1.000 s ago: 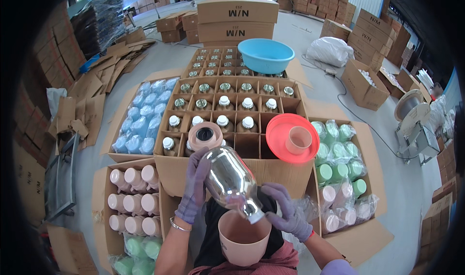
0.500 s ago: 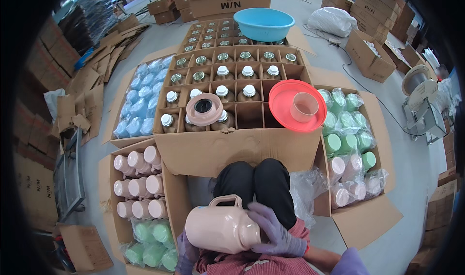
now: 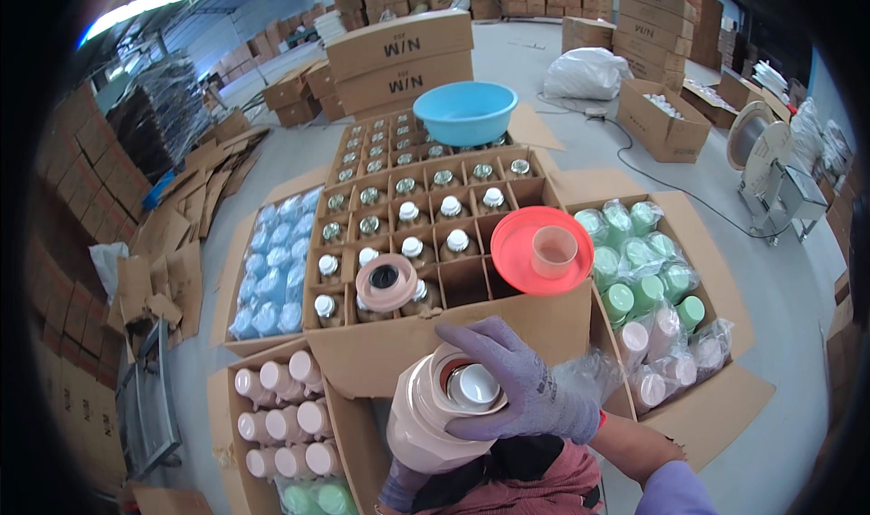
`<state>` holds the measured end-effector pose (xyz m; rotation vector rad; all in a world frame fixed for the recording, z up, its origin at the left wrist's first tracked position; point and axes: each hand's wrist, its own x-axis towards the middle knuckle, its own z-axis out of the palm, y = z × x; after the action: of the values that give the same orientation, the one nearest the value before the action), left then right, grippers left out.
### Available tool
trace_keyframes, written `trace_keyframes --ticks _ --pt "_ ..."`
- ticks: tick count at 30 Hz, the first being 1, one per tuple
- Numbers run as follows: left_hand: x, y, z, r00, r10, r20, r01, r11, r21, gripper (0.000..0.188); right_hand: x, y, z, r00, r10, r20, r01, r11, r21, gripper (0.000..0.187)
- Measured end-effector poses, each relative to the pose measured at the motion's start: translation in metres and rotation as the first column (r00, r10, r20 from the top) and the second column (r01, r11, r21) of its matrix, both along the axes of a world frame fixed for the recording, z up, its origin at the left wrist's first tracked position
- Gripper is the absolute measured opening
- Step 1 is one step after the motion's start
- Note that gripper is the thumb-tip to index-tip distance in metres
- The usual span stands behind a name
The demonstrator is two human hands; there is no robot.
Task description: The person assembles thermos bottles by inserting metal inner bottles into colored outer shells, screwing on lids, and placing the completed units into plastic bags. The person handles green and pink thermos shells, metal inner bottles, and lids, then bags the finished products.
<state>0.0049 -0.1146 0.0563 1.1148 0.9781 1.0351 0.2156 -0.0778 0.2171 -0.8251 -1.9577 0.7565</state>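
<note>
Pink flask [image 3: 433, 420] stands upright over the person's lap, close to the body. The right hand [image 3: 524, 383], gloved, is spread over its open top, fingers draped across the white inner neck. The left hand [image 3: 399, 486] cups it from beneath, mostly hidden. Ahead sits a divided carton [image 3: 408, 234] of bottles, with a pink ring [image 3: 386, 282] and a red lid [image 3: 542, 250] resting on it.

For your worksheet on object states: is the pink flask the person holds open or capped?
Open: the pink flask shows an uncovered mouth with the white inner neck visible.
</note>
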Motion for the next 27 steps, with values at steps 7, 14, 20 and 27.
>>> trace_keyframes --ticks 7,14,20,27 --pt "0.005 0.048 0.007 0.992 -0.129 0.0 0.129 0.991 0.047 0.054 -0.017 0.008 0.024 0.98 -0.191 0.054 0.178 0.967 0.184 0.08" --pt "0.003 0.074 -0.002 0.986 -0.166 0.022 0.165 0.986 0.033 0.054 -0.017 0.035 0.022 0.981 -0.193 0.007 0.192 0.978 0.085 0.085" --pt "0.004 0.088 -0.007 0.99 -0.138 0.032 0.138 0.99 0.024 0.054 -0.045 0.054 0.019 0.93 -0.341 0.134 0.343 0.939 0.015 0.085" --pt "0.003 0.103 -0.014 0.987 -0.149 0.058 0.149 0.989 -0.002 0.053 -0.059 0.071 0.007 0.954 -0.297 0.03 0.296 0.954 0.034 0.077"
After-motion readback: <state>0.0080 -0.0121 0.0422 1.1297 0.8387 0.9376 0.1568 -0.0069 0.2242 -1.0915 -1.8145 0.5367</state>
